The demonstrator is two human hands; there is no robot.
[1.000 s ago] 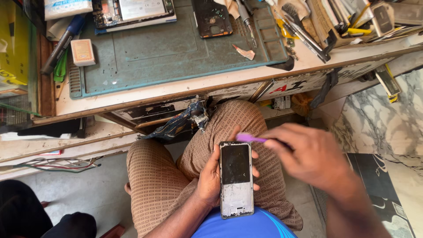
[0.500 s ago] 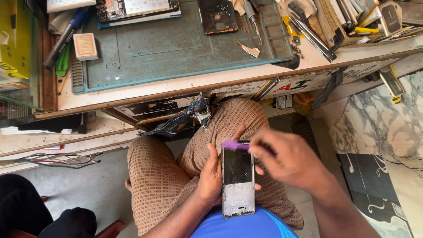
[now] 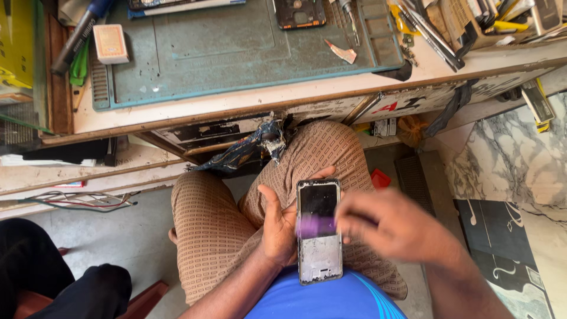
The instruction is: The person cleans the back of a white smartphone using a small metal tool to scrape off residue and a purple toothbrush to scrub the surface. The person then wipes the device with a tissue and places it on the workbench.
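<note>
- The phone (image 3: 319,231) is held over the lap, just above the blue shirt (image 3: 331,298), with its long axis running from 12 to 6 o'clock.
- The left hand (image 3: 279,227) is closed around the phone's left edge, at 9 o'clock from the phone; the thumb lies along that edge and fingertips show at the top corner.
- The right hand (image 3: 393,227) lies at 3 o'clock from the phone and is blurred; its grip is pinched on a small purple tool (image 3: 316,226).
- The purple tool lies across the phone's middle, at right angles to the long axis; whether it touches the surface cannot be told through the blur.
- The phone is a flat, rigid slab: the upper half is dark and glossy, the lower half bare grey metal with a scuffed look.
- Patterned brown trousers (image 3: 218,230) lie under both hands.
- At 12 o'clock, well apart, a teal work mat (image 3: 236,53) with a matte surface lies on the worn tabletop (image 3: 195,109); a dark phone frame (image 3: 298,12) rests on the mat.
</note>
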